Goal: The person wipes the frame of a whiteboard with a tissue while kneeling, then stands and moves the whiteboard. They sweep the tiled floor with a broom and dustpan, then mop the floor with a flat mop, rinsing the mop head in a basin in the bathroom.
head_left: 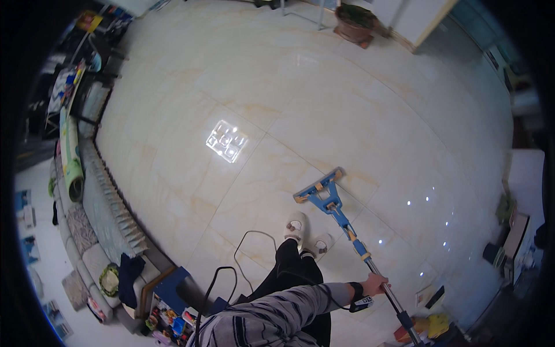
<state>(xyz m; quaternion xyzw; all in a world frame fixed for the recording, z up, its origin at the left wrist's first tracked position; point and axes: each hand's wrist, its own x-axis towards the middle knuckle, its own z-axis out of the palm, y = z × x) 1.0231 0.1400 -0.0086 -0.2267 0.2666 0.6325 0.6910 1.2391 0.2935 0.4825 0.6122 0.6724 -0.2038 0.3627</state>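
Blue-headed mop [359, 248] slants through the right of my view, its head [318, 186] down on the pale tiled floor [173, 104], just ahead of the slippers [294, 226]. Left hand clamped around the metal pole [393, 302], knuckles toward me: left hand [376, 284] only. Right hand out of frame; I cannot tell what it grips. Nor can I tell whether the head is damp.

Doing this well, I judge, calls for the head flat along its full edge, even pressure, overlapping strokes. Two spaced grips on the pole should steer best. I would work backward, so soles don't mark wiped tile, and slow down beside the sofa [104, 208], at left.
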